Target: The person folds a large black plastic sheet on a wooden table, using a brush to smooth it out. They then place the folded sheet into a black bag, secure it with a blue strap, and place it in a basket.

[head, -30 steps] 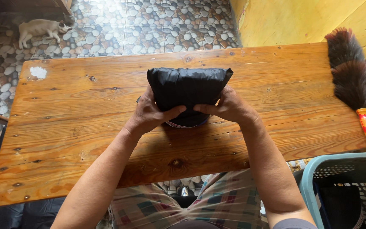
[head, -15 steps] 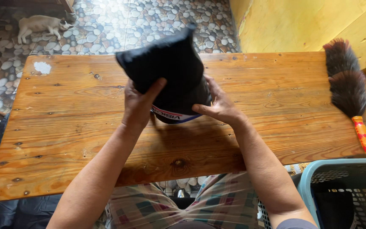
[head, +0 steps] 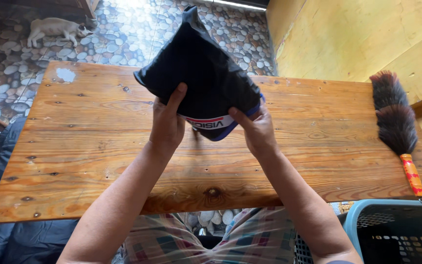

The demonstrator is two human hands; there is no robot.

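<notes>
Folded black garment (head: 199, 68): raised above wooden table (head: 89, 146), tilted, pinched at lower edge between both hands. Left hand (head: 167, 124) grasping left side; right hand (head: 256, 132) grasping right corner. Feather duster (head: 394, 120) far right of right hand. Blue basket (head: 396, 232) below-right.

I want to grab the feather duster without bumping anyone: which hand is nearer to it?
The right hand. It grips the folded black garment at mid-table, with bare wood between it and the feather duster at the right edge. The left hand holds the garment's far side.

Black garment (head: 201, 68) in both hands, above wooden table (head: 89, 142)
</notes>
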